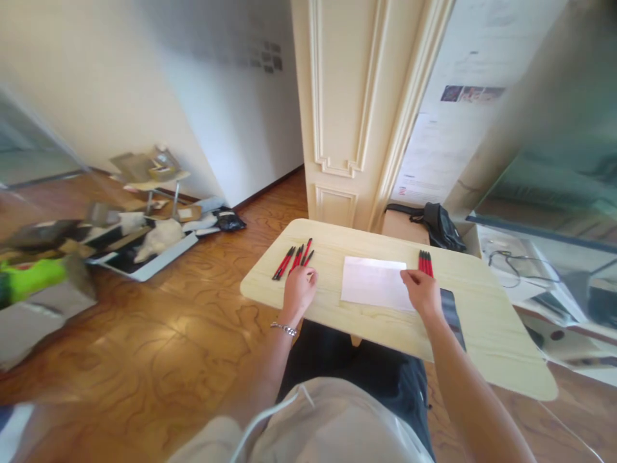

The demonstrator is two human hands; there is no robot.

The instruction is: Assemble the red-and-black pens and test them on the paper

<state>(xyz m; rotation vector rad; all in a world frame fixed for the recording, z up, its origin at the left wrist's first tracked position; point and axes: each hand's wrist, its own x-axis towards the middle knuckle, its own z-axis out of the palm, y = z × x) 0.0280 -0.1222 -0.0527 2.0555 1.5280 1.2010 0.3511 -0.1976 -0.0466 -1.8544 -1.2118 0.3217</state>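
Note:
A loose group of red and black pens (pixel 284 262) lies on the left part of the light wooden table (pixel 376 239). My left hand (pixel 299 288) is over the near ends of this group, fingers curled in; whether a pen is between them is hidden. A white sheet of paper (pixel 371 281) lies in the middle. At its right edge, my right hand (pixel 422 290) has thumb and fingers pressed together, and I cannot make out anything in them. Just beyond that hand, several red and black pens (pixel 425 262) lie side by side in a tight row, their near ends partly covered.
A dark flat phone-like slab (pixel 452 318) lies by my right wrist. Behind the table, a black bag (pixel 441 226) rests on a seat. Boxes and packaging (pixel 149 241) clutter the floor at left. A white desk with cables (pixel 520 263) stands at right.

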